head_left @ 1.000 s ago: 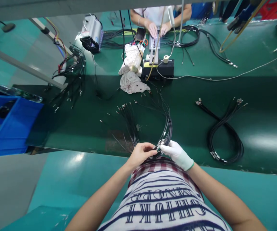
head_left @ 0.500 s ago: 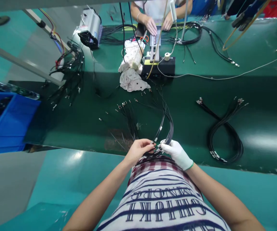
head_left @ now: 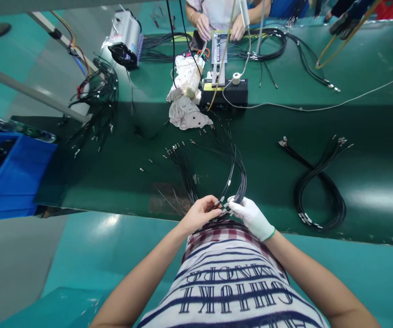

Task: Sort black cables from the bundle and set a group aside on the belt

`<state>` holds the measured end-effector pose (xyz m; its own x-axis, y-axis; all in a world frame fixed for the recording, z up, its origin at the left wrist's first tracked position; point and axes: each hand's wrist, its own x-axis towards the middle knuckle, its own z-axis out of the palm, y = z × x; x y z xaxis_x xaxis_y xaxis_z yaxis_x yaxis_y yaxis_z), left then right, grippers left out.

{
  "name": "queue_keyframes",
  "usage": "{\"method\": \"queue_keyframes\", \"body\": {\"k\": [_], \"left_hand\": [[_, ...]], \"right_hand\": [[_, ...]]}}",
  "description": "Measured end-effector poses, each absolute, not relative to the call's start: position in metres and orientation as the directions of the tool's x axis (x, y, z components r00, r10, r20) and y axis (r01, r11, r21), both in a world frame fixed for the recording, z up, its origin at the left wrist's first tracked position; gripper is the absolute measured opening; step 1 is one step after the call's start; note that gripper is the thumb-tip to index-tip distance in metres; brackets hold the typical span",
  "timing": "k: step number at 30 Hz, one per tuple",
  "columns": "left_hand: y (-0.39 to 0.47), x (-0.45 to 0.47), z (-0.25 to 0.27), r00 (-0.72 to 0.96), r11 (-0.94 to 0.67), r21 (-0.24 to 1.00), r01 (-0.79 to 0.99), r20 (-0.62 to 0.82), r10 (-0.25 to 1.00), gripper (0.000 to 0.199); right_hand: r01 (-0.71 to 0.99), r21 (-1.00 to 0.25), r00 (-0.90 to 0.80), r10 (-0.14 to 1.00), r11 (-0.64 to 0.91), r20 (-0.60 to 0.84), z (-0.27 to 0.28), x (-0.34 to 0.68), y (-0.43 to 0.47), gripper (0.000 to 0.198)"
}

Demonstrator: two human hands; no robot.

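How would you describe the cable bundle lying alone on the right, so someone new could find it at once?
Start at the dark green conveyor belt and look right of the gloved right hand. There lies a looped bundle of black cables, its ends fanned out at the top. Unlike the cables at the hands, no hand touches it, and it lies apart from them.

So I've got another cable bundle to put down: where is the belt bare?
Bare belt lies between the cables in the hands and the coiled bundle, and right of that coil. Crowded: around the rags and black box, and the loose cables beside the left hand.
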<state>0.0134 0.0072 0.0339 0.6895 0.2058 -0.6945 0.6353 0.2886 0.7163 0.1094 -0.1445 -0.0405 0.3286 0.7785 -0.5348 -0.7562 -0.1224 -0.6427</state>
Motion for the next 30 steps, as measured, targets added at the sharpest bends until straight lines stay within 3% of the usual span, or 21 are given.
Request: {"method": "queue_keyframes", "body": {"k": [12,23,30], "left_hand": [[0.011,0.015,0.039,0.652,0.220,0.690,0.690,-0.724,0.226,0.027],[0.014,0.014,0.040,0.689,-0.012,0.701,0.713,-0.698,0.195,0.021],[0.017,0.019,0.058,0.686,0.142,0.699,0.701,-0.715,0.132,0.027]], "right_hand": [[-0.779,-0.617,0.292,0.803,-0.116,-0.519,-0.037,0.116,-0.147,0.036],[-0.778,-0.616,0.264,0.827,-0.121,-0.496,-0.031,0.117,-0.150,0.035],[-0.717,-0.645,0.273,0.745,-0.264,-0.609,-0.068,0.121,-0.169,0.037]]}}
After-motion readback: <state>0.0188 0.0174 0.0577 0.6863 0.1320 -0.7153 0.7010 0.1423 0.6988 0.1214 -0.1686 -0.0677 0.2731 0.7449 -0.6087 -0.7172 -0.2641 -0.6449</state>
